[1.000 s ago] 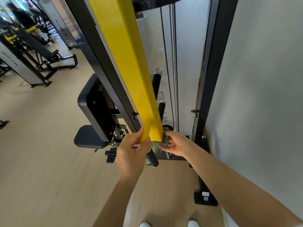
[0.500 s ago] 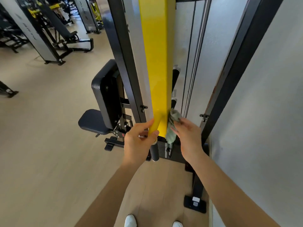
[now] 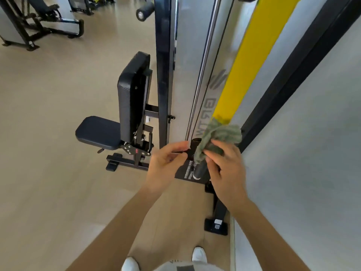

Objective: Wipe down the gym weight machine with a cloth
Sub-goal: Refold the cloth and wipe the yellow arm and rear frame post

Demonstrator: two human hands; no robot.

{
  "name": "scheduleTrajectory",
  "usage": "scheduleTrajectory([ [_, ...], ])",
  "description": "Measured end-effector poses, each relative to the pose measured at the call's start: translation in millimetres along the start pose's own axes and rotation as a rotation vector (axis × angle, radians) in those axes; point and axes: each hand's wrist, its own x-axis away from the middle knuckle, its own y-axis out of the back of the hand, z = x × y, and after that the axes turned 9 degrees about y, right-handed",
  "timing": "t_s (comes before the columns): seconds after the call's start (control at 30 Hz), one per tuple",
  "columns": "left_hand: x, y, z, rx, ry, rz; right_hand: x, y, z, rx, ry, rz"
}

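The weight machine has a black frame post (image 3: pixel 163 75), a chrome guide rod (image 3: pixel 203 65) and a long yellow arm (image 3: pixel 248 61) that slants down toward me. At the arm's lower end a black handle (image 3: pixel 200 171) sticks out. My right hand (image 3: pixel 224 173) grips a crumpled grey-green cloth (image 3: pixel 218 137) and holds it against the arm's lower end and the handle. My left hand (image 3: pixel 166 163) is just left of the handle, its fingers curled toward a small black part there. Whether it holds that part is unclear.
A black padded seat and backrest (image 3: pixel 132 98) stand left of the post. A grey wall (image 3: pixel 312 153) runs close on the right. The machine's black foot (image 3: pixel 215 225) sits on the wood floor ahead of my white shoes (image 3: pixel 199 254). Other machines (image 3: pixel 39 22) stand far left.
My left hand has come off the yellow arm and dropped beside the handle. My right hand has carried the cloth down over the arm's end. My view has swung left.
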Motion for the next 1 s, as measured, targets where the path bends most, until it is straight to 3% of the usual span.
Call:
scheduleTrajectory([
  [0.13,23.2,66.6,25.4,-0.029,0.035,0.055,0.4,-9.6,63.8,-0.233,-0.11,0.024],
  [0.27,46.6,138.2,49.7,-0.086,0.007,0.111,0.2,-56.6,129.5,-0.721,-0.448,0.193],
  [0.5,80.4,238.5,58.9,-0.097,0.104,-0.202,-7.6,-144.6,199.4,-0.896,-0.615,0.37],
  [0.67,98.8,278.8,63.8,0.041,0.18,-0.384,-15.8,-177.0,232.2,-0.777,-0.557,0.458],
  [0.8,111.2,294.7,62.9,0.123,0.206,-0.531,-27.1,-190.9,270.2,-0.991,-0.444,0.595],
  [1.0,116.1,315.4,67.4,-0.029,0.208,-0.606,-37.8,-223.6,290.0,-1.036,-0.32,0.668],
])
